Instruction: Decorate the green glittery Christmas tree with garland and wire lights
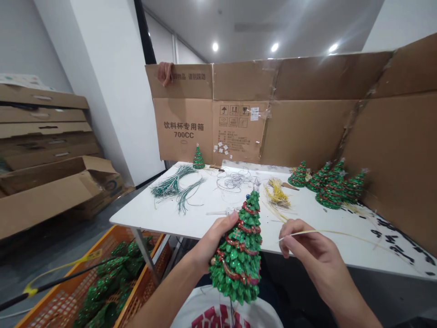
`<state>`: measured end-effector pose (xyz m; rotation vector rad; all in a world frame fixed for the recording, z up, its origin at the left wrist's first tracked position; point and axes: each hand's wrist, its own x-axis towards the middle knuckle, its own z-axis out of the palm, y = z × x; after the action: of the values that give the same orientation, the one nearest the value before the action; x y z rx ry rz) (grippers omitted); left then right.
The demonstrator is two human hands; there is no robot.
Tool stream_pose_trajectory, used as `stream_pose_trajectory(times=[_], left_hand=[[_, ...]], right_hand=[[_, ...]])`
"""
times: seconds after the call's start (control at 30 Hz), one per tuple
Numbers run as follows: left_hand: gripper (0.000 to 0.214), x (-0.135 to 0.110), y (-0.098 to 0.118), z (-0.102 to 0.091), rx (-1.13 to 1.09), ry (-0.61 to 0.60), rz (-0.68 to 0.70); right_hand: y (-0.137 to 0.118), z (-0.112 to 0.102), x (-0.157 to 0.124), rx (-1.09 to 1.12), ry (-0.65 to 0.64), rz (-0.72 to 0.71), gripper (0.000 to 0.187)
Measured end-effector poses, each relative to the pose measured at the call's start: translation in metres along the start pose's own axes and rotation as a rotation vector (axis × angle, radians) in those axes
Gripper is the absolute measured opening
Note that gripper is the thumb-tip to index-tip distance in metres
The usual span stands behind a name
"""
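My left hand [220, 234] is wrapped round the side of a green ornamental Christmas tree [241, 250] with red garlands. The tree stands nearly upright in front of me, its clear star tip pointing up and thin wires hanging below its base. To the right of it, my right hand [303, 243] pinches a thin yellow wire [327, 231] between thumb and finger. One pale end of the wire points toward the tree without touching it; the rest trails off to the right. Behind the hands, a bundle of yellow wires [278, 193] lies on the white table [201, 223].
Bundles of green wires [169, 184] and tangled thin wire [235, 180] lie on the table. Several finished-looking trees [332, 187] stand at right, near small black pieces [389, 237]. Cardboard walls [307, 127] enclose the back. An orange crate [116, 241] of green trees sits at lower left.
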<state>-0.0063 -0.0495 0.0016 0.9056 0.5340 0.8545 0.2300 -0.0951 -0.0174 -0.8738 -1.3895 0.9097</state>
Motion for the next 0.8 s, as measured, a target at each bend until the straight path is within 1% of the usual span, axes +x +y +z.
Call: stream_pose_trajectory(times=[0.1,0.2,0.27,0.4,0.57,0.67,0.8], left_hand=[[0.063,-0.001,0.000,0.002,0.104,0.013,0.123],[0.059,-0.001,-0.001,0.004,0.165,-0.003,0.176],[0.056,0.000,-0.002,0.004,0.217,-0.021,0.198],[0.053,0.000,-0.005,0.005,0.299,-0.030,0.226],[0.053,-0.001,-0.005,0.006,0.330,-0.019,0.212],[0.054,-0.001,-0.005,0.007,0.344,-0.018,0.215],[0.055,0.000,-0.005,0.007,0.346,-0.026,0.215]], right_hand=[[-0.012,0.010,-0.010,-0.090,0.034,-0.129,0.015],[-0.023,0.022,-0.016,-0.248,0.075,-0.306,0.014],[-0.026,0.027,-0.017,-0.342,0.074,-0.392,0.013],[-0.025,0.029,-0.020,-0.435,0.051,-0.455,0.012],[-0.028,0.033,-0.019,-0.520,0.055,-0.527,0.013],[-0.030,0.037,-0.018,-0.546,0.048,-0.581,0.013],[-0.029,0.038,-0.018,-0.560,0.048,-0.610,0.013]])
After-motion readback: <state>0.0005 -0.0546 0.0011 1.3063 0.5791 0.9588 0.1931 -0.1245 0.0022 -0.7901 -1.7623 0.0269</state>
